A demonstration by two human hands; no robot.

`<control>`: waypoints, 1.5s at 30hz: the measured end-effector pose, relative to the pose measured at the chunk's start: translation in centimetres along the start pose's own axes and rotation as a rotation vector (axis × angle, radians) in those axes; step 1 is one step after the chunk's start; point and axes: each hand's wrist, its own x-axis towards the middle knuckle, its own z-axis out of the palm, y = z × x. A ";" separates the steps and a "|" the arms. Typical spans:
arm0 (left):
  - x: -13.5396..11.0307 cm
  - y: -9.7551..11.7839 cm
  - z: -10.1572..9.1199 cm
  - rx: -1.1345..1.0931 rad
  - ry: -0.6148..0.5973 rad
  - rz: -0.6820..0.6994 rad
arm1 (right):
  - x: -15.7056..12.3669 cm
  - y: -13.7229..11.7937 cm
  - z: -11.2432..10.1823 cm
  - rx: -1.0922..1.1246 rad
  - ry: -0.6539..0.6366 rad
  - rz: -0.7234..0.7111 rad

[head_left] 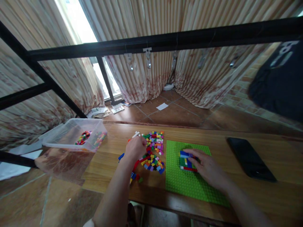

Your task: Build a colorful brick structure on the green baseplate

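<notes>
Wood-grain table bears a green studded baseplate; on it, a blue-green-red plastic-brick block, red strip running left-right, long axis hidden by the right hand grasping it; left hand's grip unclear.
</notes>
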 end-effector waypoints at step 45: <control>-2.2 7.1 5.0 -0.980 -0.491 0.176 | -1.2 -3.3 -1.0 0.105 0.236 0.011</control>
